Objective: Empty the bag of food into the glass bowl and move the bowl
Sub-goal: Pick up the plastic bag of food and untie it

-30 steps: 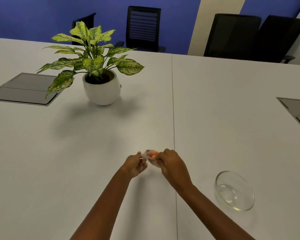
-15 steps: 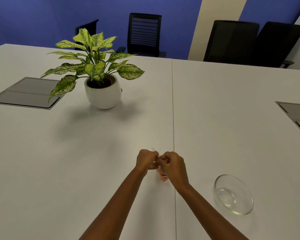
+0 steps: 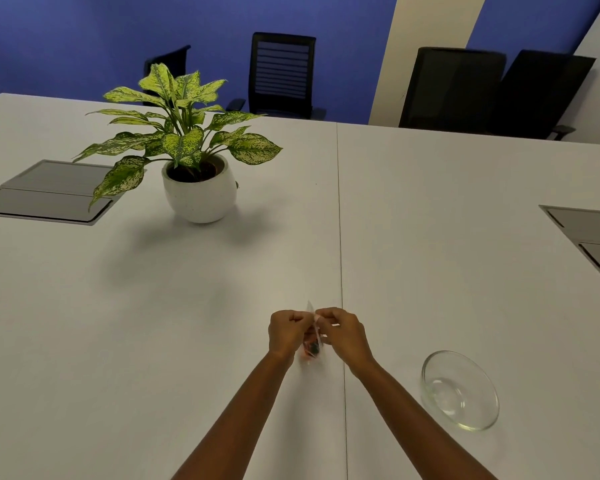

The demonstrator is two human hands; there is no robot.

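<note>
Both hands, left hand (image 3: 289, 330) and right hand (image 3: 343, 331), pinch the small clear bag (image 3: 311, 344) at its top edge, left of the empty glass bowl (image 3: 460, 389). Bag judged light, limp, slippery; grip corners firmly.

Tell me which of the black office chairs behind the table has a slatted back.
The black office chair in the middle, straight behind the potted plant. Its backrest shows horizontal slats; the two at the right have solid dark backs, and the far-left one is mostly hidden.
</note>
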